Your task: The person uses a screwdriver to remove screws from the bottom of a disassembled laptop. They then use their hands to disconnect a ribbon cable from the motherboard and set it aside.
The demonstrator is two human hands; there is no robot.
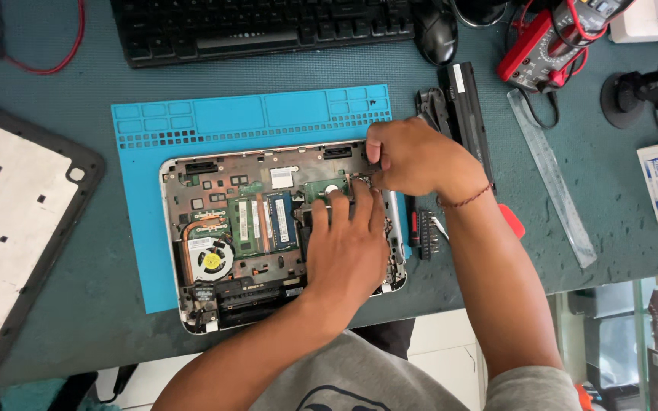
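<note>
An opened laptop base (192, 190) lies on a blue repair mat (245, 114), with its circuit board, green memory modules (264, 222) and a round fan (211, 261) exposed. My left hand (348, 243) rests flat over the right part of the board, fingers spread and pressing on a component beneath. My right hand (413, 160) sits at the upper right corner of the base, fingertips pinched at something small near the edge; what they grip is hidden.
The removed bottom cover (17, 221) lies at the left. A black keyboard (260, 27) and mouse (437, 34) sit at the back. A long black battery (470, 114), a clear ruler (554, 175), a red multimeter (546, 42) and a screwdriver bit holder (424, 232) lie to the right.
</note>
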